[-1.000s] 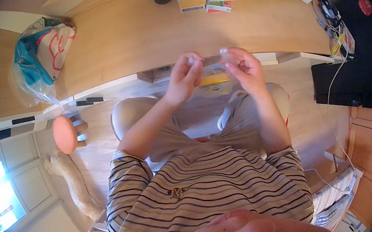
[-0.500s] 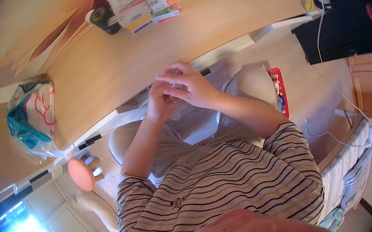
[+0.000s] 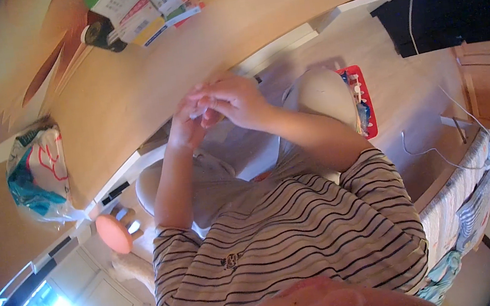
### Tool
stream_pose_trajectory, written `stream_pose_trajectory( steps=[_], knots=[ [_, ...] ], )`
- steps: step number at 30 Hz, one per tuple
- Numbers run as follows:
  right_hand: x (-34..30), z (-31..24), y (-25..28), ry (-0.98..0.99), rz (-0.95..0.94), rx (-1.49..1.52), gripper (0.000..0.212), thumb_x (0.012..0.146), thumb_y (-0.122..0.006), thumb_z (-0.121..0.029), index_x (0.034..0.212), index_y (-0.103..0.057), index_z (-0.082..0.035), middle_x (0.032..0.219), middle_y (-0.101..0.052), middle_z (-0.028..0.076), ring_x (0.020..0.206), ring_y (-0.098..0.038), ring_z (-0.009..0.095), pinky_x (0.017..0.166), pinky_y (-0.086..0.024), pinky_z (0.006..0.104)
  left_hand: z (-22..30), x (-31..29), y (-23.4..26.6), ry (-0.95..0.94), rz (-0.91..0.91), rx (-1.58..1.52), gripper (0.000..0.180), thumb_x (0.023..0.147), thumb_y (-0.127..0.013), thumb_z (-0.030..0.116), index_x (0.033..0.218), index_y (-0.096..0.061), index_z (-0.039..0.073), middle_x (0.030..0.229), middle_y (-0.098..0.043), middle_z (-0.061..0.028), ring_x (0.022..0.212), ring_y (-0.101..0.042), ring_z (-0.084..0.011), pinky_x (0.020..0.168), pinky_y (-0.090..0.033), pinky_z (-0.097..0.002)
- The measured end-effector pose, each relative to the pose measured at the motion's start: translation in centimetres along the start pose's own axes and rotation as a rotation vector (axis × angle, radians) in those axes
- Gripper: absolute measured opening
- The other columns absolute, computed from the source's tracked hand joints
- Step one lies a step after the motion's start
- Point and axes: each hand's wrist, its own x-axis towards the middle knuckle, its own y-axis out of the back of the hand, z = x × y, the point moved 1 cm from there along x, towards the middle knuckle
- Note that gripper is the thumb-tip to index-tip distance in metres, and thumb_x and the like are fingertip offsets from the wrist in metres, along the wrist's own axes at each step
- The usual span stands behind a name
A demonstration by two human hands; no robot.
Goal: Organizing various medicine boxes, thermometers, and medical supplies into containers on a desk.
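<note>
My hands meet just over the front edge of the wooden desk (image 3: 206, 46), above my lap. My left hand (image 3: 184, 127) is curled, its fingers closed around a small pale object (image 3: 196, 113) that looks whitish or clear. Over it lies my right hand (image 3: 238, 101), fingers bent and pinching at the same spot. Most of that object is hidden by the fingers and blurred, so its kind does not show.
Boxes and packets (image 3: 140, 12) lie at the back of the desk by a dark cup (image 3: 103, 35). A plastic bag (image 3: 40, 174) sits at the left. An orange-topped stool (image 3: 113, 233) stands below; a red basket (image 3: 368, 102) is beside my right knee.
The view has shifted, so the desk things sit further left. My hands stay together; the right fingers have closed in over the left hand, and a pale bit shows between them.
</note>
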Motion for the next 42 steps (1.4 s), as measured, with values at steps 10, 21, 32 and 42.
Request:
stream_pose_trajectory(
  steps=[10,21,32,42],
  knots=[
    [1.3,-0.1,0.6,-0.072,-0.006,0.118,0.024,0.082,-0.063,-0.016,0.106,-0.067,-0.014,0.086,-0.069,0.005,0.078,-0.064,0.022,0.069,-0.048,0.0316,-0.1,0.1,1.0,-0.221,0.052,0.264,0.038,0.078,-0.071,0.008,0.111,-0.053,0.004,0.089,-0.060,-0.0036,0.075,-0.057,-0.0105,0.064,-0.048,-0.0241],
    [0.9,-1.1,0.8,0.258,-0.106,-0.163,0.030,0.072,-0.071,-0.004,0.101,-0.069,-0.009,0.108,-0.065,0.005,0.083,-0.063,0.021,0.073,-0.052,0.0304,-0.8,-1.5,0.8,-0.491,0.335,0.986,0.019,0.084,-0.062,0.004,0.102,-0.058,0.001,0.086,-0.062,-0.0038,0.067,-0.055,-0.0070,0.057,-0.045,-0.0227],
    [1.8,-0.4,1.1,0.351,-0.054,-0.267,0.025,0.072,-0.072,-0.005,0.097,-0.069,-0.004,0.091,-0.069,0.010,0.082,-0.066,0.023,0.074,-0.052,0.0314,1.2,-3.2,0.1,-0.274,0.175,0.333,0.006,0.086,-0.064,0.006,0.088,-0.061,0.002,0.085,-0.062,-0.0012,0.073,-0.053,-0.0053,0.063,-0.045,-0.0218],
    [3.0,0.6,4.8,0.125,0.337,-0.145,0.016,0.082,-0.062,-0.002,0.066,-0.060,0.001,0.060,-0.057,0.008,0.052,-0.052,0.016,0.049,-0.039,0.0250,6.7,-8.8,-0.8,-1.198,0.599,0.919,0.008,0.077,-0.067,-0.003,0.081,-0.061,0.001,0.081,-0.065,-0.0089,0.079,-0.064,-0.0195,0.071,-0.051,-0.0292]
  ],
)
